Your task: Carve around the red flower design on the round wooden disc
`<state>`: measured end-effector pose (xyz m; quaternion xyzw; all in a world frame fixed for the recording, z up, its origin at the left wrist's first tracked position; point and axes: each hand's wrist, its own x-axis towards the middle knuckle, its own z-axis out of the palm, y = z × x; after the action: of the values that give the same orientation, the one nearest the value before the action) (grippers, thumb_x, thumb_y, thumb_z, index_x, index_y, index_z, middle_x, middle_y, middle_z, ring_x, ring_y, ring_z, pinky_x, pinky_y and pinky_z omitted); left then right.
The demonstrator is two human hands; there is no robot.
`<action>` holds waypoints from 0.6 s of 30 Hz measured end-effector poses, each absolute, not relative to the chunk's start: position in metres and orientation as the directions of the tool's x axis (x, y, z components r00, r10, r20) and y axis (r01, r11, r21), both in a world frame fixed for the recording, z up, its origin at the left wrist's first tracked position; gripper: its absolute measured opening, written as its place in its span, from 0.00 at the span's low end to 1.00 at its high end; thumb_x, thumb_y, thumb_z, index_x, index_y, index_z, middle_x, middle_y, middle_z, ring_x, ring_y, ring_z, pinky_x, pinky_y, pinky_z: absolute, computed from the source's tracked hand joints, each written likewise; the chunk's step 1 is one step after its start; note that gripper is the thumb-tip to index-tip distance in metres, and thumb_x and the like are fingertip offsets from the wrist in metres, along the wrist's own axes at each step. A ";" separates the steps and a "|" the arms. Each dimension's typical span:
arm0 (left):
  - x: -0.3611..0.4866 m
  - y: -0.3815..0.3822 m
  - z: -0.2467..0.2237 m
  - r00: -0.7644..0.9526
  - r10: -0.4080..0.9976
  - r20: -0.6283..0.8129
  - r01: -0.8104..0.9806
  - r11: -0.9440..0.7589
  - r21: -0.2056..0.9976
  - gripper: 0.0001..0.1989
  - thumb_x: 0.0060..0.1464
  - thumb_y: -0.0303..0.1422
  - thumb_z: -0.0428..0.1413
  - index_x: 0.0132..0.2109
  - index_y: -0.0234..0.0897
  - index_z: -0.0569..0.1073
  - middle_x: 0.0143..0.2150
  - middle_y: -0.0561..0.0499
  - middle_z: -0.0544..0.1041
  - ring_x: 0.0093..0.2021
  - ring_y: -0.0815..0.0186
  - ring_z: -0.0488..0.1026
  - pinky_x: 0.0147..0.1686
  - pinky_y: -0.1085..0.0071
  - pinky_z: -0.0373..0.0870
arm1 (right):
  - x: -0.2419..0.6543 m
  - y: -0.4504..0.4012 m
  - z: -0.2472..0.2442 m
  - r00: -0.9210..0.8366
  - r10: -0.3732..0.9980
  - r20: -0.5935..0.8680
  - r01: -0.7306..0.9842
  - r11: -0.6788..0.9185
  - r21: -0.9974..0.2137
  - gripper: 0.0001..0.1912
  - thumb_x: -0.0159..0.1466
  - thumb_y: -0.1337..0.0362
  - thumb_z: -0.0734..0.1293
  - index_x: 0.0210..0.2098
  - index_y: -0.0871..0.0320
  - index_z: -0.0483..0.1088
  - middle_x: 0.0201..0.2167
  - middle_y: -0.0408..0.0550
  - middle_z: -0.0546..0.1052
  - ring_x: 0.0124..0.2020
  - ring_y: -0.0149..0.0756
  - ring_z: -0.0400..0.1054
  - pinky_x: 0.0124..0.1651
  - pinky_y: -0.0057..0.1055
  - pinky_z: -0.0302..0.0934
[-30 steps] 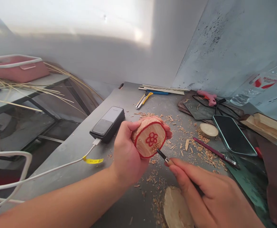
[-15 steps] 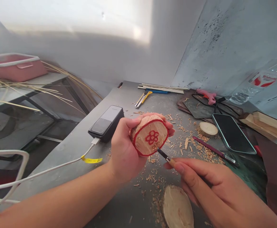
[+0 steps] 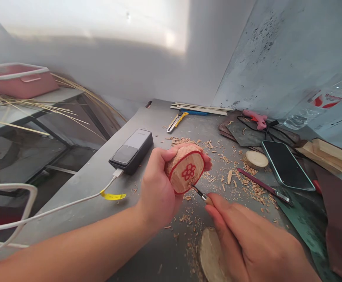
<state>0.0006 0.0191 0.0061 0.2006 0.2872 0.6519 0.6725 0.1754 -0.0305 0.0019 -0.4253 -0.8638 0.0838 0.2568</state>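
My left hand (image 3: 159,184) is wrapped round a wood slice (image 3: 179,177), holding it tilted above the table. The slice's pale face has a red rim and a red flower outline at its centre. In my right hand (image 3: 241,231) is a carving gouge (image 3: 202,194) with a dark metal blade and a wooden handle mostly hidden by the fingers. Its tip touches the slice's face just below the flower. Under my right hand lies a larger oval wood slice (image 3: 212,254), partly covered by the hand.
Wood shavings (image 3: 256,186) litter the grey table. A black power bank (image 3: 132,150) with a white cable lies left. Behind is a yellow utility knife (image 3: 177,121). On the right are a phone (image 3: 288,164), a small wood slice (image 3: 256,159), a pink glue gun (image 3: 256,118) and a plastic bottle (image 3: 306,109).
My right hand has rolled over and shifted slightly, changing the gouge's angle on the wood. The slice in my left hand has turned a little, its face now narrower to view.
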 end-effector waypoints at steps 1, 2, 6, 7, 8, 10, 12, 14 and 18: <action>0.000 0.019 0.006 -0.008 0.993 -0.119 -0.762 0.072 0.644 0.10 0.49 0.36 0.50 0.27 0.38 0.74 0.28 0.42 0.77 0.48 0.46 0.80 0.47 0.53 0.80 | 0.175 -0.029 0.004 -0.488 0.814 0.315 0.681 0.581 -0.445 0.14 0.75 0.63 0.60 0.40 0.54 0.78 0.31 0.47 0.81 0.30 0.37 0.77 0.34 0.31 0.70; 0.000 0.019 0.005 -0.007 0.994 -0.109 -0.762 0.065 0.645 0.11 0.50 0.36 0.50 0.28 0.38 0.74 0.28 0.42 0.77 0.47 0.46 0.80 0.47 0.53 0.79 | 0.173 -0.027 0.007 -0.464 0.861 0.207 0.666 0.493 -0.559 0.17 0.76 0.60 0.59 0.36 0.54 0.77 0.28 0.46 0.79 0.29 0.36 0.75 0.31 0.30 0.68; 0.000 0.017 0.003 -0.047 0.998 -0.039 -0.745 -0.009 0.667 0.12 0.51 0.35 0.49 0.32 0.36 0.76 0.31 0.42 0.79 0.46 0.48 0.80 0.48 0.55 0.78 | 0.165 -0.018 0.018 -0.373 0.868 -0.326 0.480 -0.120 -0.869 0.27 0.74 0.43 0.58 0.27 0.55 0.67 0.18 0.35 0.55 0.17 0.27 0.48 0.19 0.27 0.46; 0.000 0.016 0.002 -0.055 0.998 -0.024 -0.738 -0.025 0.674 0.12 0.51 0.35 0.49 0.32 0.35 0.76 0.31 0.42 0.79 0.46 0.48 0.80 0.48 0.55 0.78 | 0.164 -0.017 0.018 -0.377 0.839 -0.393 0.436 -0.214 -0.874 0.28 0.73 0.40 0.58 0.27 0.55 0.67 0.18 0.34 0.52 0.17 0.26 0.43 0.18 0.27 0.43; 0.000 0.016 0.002 -0.058 0.998 -0.011 -0.730 -0.035 0.682 0.13 0.52 0.35 0.50 0.33 0.35 0.77 0.31 0.42 0.80 0.46 0.48 0.80 0.48 0.56 0.77 | 0.163 -0.017 0.016 -0.379 0.834 -0.401 0.423 -0.230 -0.877 0.29 0.73 0.40 0.58 0.27 0.55 0.67 0.18 0.33 0.51 0.16 0.25 0.41 0.18 0.27 0.42; 0.001 0.014 0.001 -0.057 0.998 0.019 -0.716 -0.054 0.696 0.13 0.53 0.36 0.51 0.35 0.34 0.78 0.32 0.42 0.80 0.44 0.49 0.81 0.47 0.58 0.77 | 0.165 -0.019 0.006 -0.369 0.905 -0.211 0.488 -0.004 -0.873 0.26 0.75 0.45 0.59 0.29 0.56 0.72 0.18 0.37 0.60 0.17 0.27 0.52 0.20 0.28 0.51; 0.000 0.015 0.000 -0.054 0.998 0.021 -0.706 -0.053 0.707 0.14 0.53 0.36 0.51 0.35 0.33 0.79 0.33 0.42 0.81 0.42 0.51 0.81 0.46 0.59 0.77 | 0.171 -0.021 -0.005 -0.394 0.897 0.199 0.599 0.415 -0.685 0.18 0.76 0.56 0.60 0.37 0.56 0.78 0.25 0.44 0.76 0.25 0.34 0.70 0.29 0.30 0.64; -0.001 0.017 0.002 -0.027 0.999 -0.033 -0.716 0.004 0.698 0.14 0.53 0.35 0.50 0.35 0.32 0.79 0.33 0.42 0.81 0.39 0.52 0.82 0.45 0.59 0.77 | 0.179 -0.021 -0.012 -0.486 0.738 0.468 0.664 0.660 -0.351 0.15 0.75 0.63 0.61 0.53 0.58 0.78 0.33 0.48 0.82 0.29 0.37 0.76 0.33 0.32 0.69; -0.004 0.023 0.006 0.099 0.981 -0.167 -0.770 0.182 0.611 0.17 0.53 0.36 0.48 0.33 0.32 0.79 0.30 0.39 0.81 0.40 0.49 0.83 0.45 0.55 0.79 | 0.190 -0.013 -0.003 -0.646 0.615 0.452 0.621 0.768 -0.158 0.13 0.75 0.66 0.62 0.51 0.60 0.78 0.34 0.50 0.83 0.30 0.37 0.78 0.35 0.32 0.72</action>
<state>-0.0040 0.0234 0.0064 0.1895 0.2782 0.6106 0.7168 0.1896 -0.0130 -0.0033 -0.3404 -0.9072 -0.0059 0.2471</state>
